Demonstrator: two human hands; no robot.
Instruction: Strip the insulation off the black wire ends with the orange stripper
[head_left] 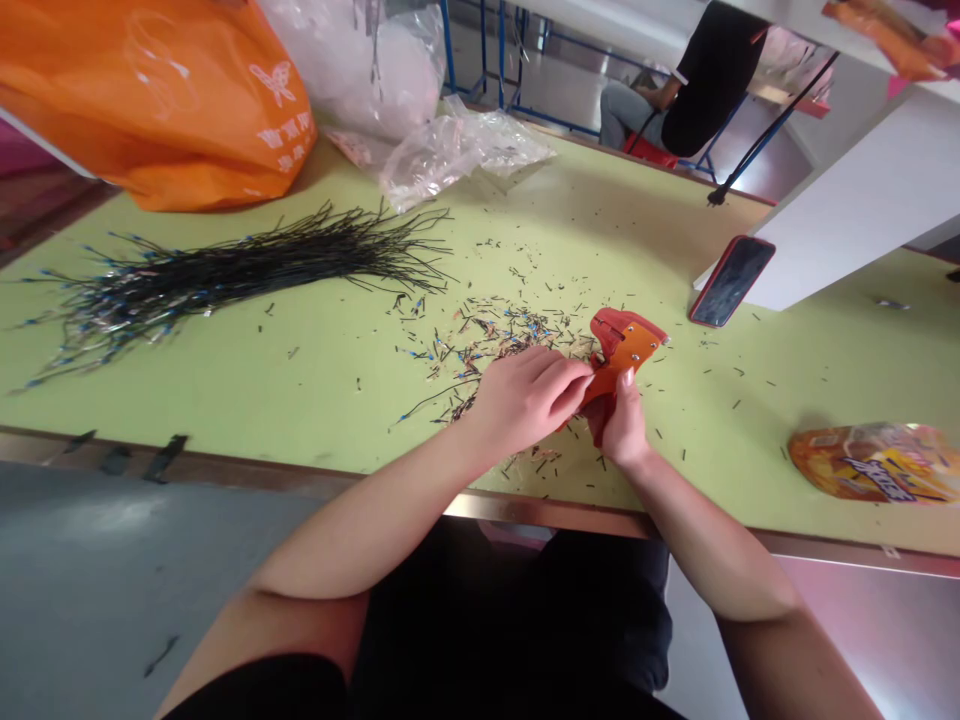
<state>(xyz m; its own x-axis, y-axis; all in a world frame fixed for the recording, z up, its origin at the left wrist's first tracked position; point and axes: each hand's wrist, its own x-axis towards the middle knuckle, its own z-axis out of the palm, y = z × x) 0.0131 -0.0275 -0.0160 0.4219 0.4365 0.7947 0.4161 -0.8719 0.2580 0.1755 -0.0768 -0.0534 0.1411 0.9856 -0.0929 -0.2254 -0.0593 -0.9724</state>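
Fingers [627, 392] of right hand [625, 432]: clenched around orange tool [631, 348], over tabletop [300, 385], right of black wire bundle [277, 262]. Fingers of left hand [521, 397]: curled at tool's left side; cannot tell whether gripping.

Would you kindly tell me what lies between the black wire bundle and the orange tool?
In the head view, dark and blue scraps litter the table between them, with the left hand at the tool.

- Left arm [386, 510]: bent, angled far and right.
- Left hand [531, 396]: back up, fingers curled.
- Right arm [709, 535]: angled far and left.
- Right hand [621, 430]: gripping, thumb raised.
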